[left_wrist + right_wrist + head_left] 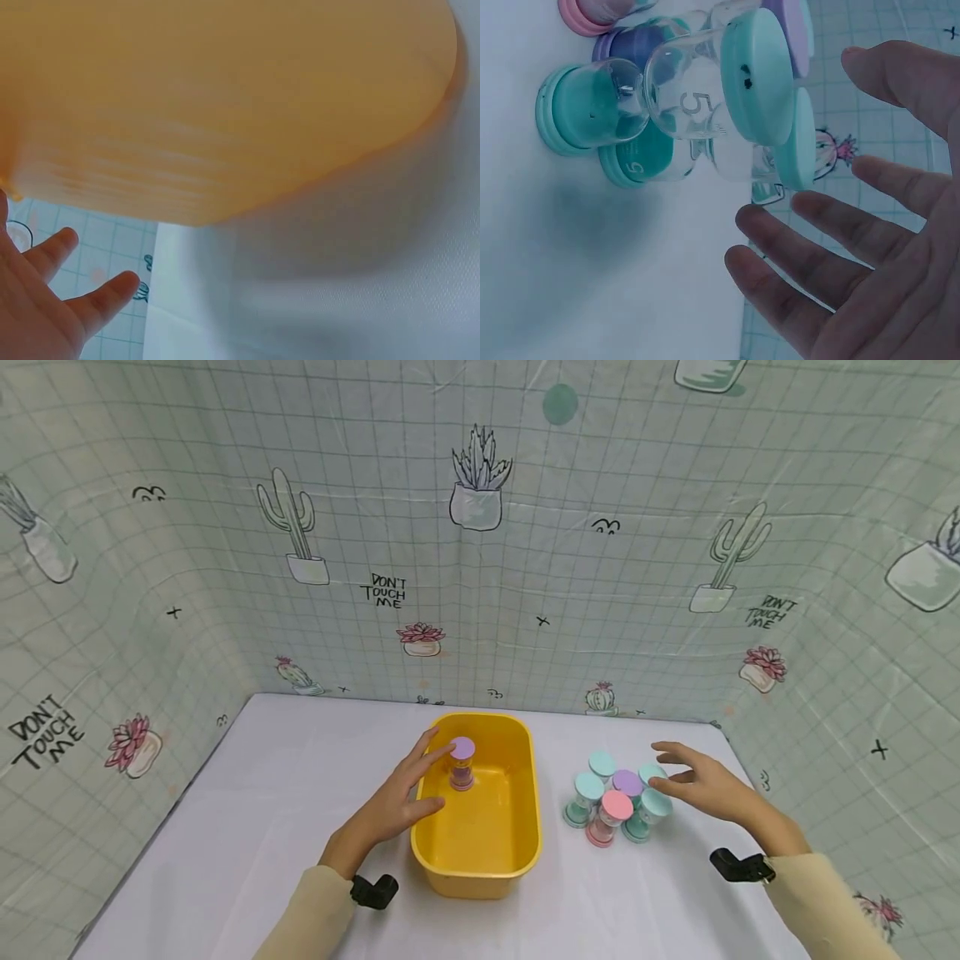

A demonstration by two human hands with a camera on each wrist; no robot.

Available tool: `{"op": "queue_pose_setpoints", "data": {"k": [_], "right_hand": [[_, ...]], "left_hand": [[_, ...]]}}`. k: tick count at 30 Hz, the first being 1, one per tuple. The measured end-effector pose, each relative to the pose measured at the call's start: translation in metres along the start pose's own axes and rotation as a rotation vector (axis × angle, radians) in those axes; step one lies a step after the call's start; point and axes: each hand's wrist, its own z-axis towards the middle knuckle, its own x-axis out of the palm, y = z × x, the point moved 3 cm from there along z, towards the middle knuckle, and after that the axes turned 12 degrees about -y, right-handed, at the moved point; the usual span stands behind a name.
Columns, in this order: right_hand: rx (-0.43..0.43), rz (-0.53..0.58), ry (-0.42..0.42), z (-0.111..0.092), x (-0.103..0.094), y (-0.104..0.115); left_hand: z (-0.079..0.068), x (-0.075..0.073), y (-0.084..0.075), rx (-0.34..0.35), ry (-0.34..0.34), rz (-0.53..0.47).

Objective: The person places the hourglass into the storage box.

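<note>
A yellow plastic bin (480, 835) stands on the table, holding one upright sand timer (462, 749) with purple caps. My left hand (393, 797) is over the bin's left rim, fingers spread and one fingertip right by that timer's top. In the left wrist view the bin's outer wall (247, 112) fills most of the picture, beside the left hand's fingers. To the right of the bin stands a cluster of sand timers: several teal ones (588, 787), a purple one (627, 782) and a pink one (617, 806). My right hand (701, 783) reaches over the cluster's right side, fingers apart around nothing, close to a teal cap (757, 79).
The white table (300, 793) is backed and flanked by a hanging grid-patterned cloth (480, 568) printed with cacti. A small black device (375, 892) sits at the left wrist, and another (738, 866) at the right.
</note>
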Motion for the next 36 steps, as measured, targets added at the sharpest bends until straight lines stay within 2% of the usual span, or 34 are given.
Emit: {"op": "queue_pose_setpoints", "data": {"k": [4, 12, 19, 22, 33, 36], "right_hand": [[0.009, 0.005, 0.030, 0.006, 0.007, -0.005], [-0.044, -0.013, 0.044, 0.014, 0.015, -0.009], [0.024, 0.030, 0.082, 0.015, 0.019, -0.013], [0.028, 0.038, 0.094, 0.015, 0.019, -0.014], [0.022, 0.006, 0.068, 0.021, 0.017, -0.012], [-0.004, -0.014, 0.068, 0.021, 0.015, -0.009]], "left_hand": [[0.000, -0.001, 0.000, -0.006, 0.009, 0.004], [0.001, -0.002, 0.000, -0.004, 0.012, 0.015], [-0.001, -0.005, -0.004, -0.015, -0.002, 0.125], [-0.002, -0.007, -0.005, -0.021, -0.015, 0.158], [-0.007, -0.005, -0.007, -0.067, -0.052, 0.183], [-0.009, -0.004, -0.009, -0.074, -0.063, 0.202]]}}
